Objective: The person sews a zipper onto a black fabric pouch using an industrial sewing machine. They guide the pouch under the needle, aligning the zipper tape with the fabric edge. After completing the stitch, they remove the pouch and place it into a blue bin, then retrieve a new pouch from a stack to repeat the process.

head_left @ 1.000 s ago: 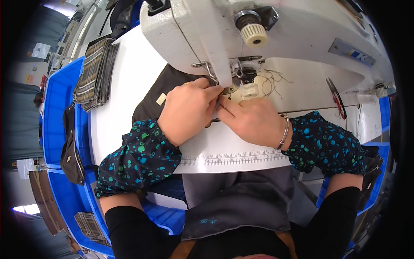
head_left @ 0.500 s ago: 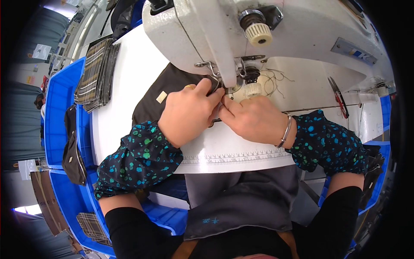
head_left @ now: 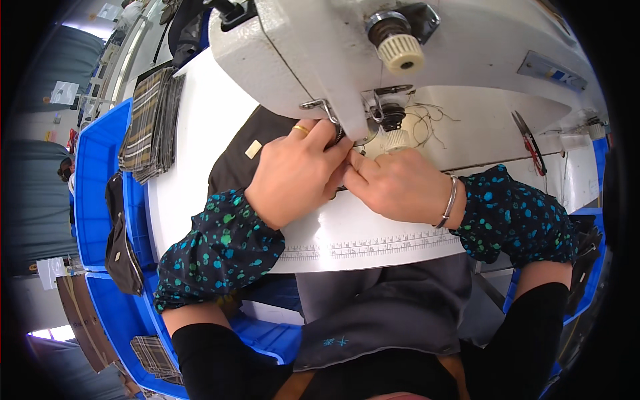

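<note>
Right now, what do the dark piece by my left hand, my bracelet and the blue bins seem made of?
Dark piece: probably cloth, matte, since it lies flat with little shine; fibre unclear. Bracelet: likely metal, polished, from its silvery glints. Blue bins: apparently moulded plastic, slightly glossy, judging by uniform colour and stiff walls.

Left hand (head_left: pixel 293 177): lies on dark cloth (head_left: pixel 235 157), fingertips close to the right hand's; exact grip hidden
Right hand (head_left: pixel 397 187): fingers curled beneath the sewing machine (head_left: pixel 307 57); bangle (head_left: pixel 450 202) at the wrist
White surface (head_left: pixel 200 113): ruler strip (head_left: pixel 373 245) along the near edge; plaid stack (head_left: pixel 150 120) by the left edge; scissors (head_left: pixel 531 145) toward the right edge
</note>
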`<move>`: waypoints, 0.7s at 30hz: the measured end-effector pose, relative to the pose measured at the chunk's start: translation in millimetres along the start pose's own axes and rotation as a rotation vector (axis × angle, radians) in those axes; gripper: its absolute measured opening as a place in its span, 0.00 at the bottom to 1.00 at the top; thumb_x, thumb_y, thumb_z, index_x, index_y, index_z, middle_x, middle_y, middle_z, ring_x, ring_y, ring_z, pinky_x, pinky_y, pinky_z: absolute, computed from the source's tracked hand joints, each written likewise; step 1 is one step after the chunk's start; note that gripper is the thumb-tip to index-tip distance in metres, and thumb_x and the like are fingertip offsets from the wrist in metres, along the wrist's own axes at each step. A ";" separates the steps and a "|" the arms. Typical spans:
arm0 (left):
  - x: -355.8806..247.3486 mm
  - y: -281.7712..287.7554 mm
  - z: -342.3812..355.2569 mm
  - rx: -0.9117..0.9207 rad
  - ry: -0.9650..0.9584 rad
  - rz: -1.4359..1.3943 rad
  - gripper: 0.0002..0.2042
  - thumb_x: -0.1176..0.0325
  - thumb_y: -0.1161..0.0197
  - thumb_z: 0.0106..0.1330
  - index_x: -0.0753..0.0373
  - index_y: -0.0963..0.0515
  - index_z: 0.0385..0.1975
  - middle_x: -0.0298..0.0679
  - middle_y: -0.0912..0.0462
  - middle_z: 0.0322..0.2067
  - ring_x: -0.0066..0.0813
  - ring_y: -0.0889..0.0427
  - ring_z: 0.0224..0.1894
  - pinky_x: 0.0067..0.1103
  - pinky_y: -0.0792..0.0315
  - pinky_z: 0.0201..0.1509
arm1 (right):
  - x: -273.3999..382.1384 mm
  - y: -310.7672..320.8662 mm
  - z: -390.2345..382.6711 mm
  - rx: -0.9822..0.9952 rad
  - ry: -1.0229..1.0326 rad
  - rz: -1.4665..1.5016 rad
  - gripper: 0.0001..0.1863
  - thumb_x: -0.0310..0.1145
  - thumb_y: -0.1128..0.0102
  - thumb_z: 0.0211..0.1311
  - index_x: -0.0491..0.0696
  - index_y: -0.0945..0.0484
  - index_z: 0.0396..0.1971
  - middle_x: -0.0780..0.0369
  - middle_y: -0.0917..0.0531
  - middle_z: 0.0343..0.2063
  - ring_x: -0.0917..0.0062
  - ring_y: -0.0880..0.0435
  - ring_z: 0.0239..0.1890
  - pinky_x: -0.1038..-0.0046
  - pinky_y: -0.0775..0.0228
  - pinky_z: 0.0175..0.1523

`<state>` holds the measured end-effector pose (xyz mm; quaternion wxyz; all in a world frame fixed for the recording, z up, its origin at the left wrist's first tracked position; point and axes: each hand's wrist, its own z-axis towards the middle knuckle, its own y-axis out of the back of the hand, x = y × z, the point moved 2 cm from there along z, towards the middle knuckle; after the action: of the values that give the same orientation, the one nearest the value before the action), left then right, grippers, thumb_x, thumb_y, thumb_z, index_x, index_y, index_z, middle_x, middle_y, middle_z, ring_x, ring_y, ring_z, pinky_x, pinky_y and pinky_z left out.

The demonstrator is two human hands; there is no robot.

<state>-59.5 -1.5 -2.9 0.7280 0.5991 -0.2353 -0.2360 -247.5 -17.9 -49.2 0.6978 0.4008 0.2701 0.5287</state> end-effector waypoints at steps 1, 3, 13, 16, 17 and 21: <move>0.1 -1.1 2.8 -0.015 0.010 -0.048 0.18 0.66 0.31 0.58 0.58 0.14 0.49 0.33 0.22 0.38 0.32 0.17 0.45 0.27 0.20 0.33 | -0.5 -0.4 -0.6 -0.003 0.001 0.007 0.08 0.31 0.36 0.56 0.43 0.24 0.28 0.60 0.18 0.26 0.77 0.17 0.19 0.72 0.28 0.22; 1.2 -1.3 3.2 -0.006 0.028 -0.095 0.17 0.66 0.31 0.58 0.59 0.14 0.49 0.34 0.22 0.39 0.34 0.17 0.45 0.28 0.20 0.34 | -1.0 0.0 -0.5 0.000 0.002 0.011 0.08 0.31 0.36 0.56 0.43 0.24 0.28 0.60 0.17 0.27 0.77 0.17 0.19 0.72 0.28 0.22; 10.3 9.6 4.7 0.030 0.027 -0.276 0.20 0.62 0.31 0.59 0.61 0.12 0.50 0.40 0.18 0.41 0.41 0.16 0.43 0.33 0.19 0.37 | -2.3 3.6 -0.5 0.012 0.007 -0.006 0.08 0.31 0.35 0.54 0.42 0.22 0.28 0.54 0.13 0.32 0.75 0.14 0.21 0.71 0.25 0.24; 3.7 11.0 6.6 0.078 0.079 -0.293 0.20 0.62 0.32 0.58 0.63 0.12 0.49 0.42 0.18 0.39 0.43 0.16 0.41 0.33 0.19 0.37 | -4.2 4.8 -1.9 0.006 0.005 0.005 0.07 0.31 0.36 0.55 0.43 0.22 0.28 0.55 0.14 0.31 0.74 0.14 0.22 0.70 0.24 0.25; 1.6 11.3 7.0 0.099 0.102 -0.296 0.20 0.62 0.32 0.58 0.64 0.12 0.49 0.43 0.19 0.38 0.44 0.16 0.40 0.34 0.19 0.37 | -5.0 4.9 -2.6 0.002 0.004 0.009 0.07 0.30 0.36 0.55 0.43 0.22 0.28 0.56 0.14 0.30 0.73 0.14 0.22 0.70 0.24 0.25; 0.7 9.5 10.0 0.063 0.104 -0.336 0.19 0.63 0.32 0.57 0.65 0.12 0.47 0.45 0.19 0.37 0.47 0.16 0.38 0.35 0.19 0.39 | -7.9 9.4 -4.0 0.044 -0.010 0.029 0.06 0.30 0.36 0.55 0.44 0.21 0.28 0.60 0.17 0.26 0.72 0.14 0.23 0.69 0.23 0.26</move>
<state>-64.6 -7.9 8.2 0.6702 0.6641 -0.1011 -0.3157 -257.9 -23.2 -43.7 0.6824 0.4227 0.2721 0.5306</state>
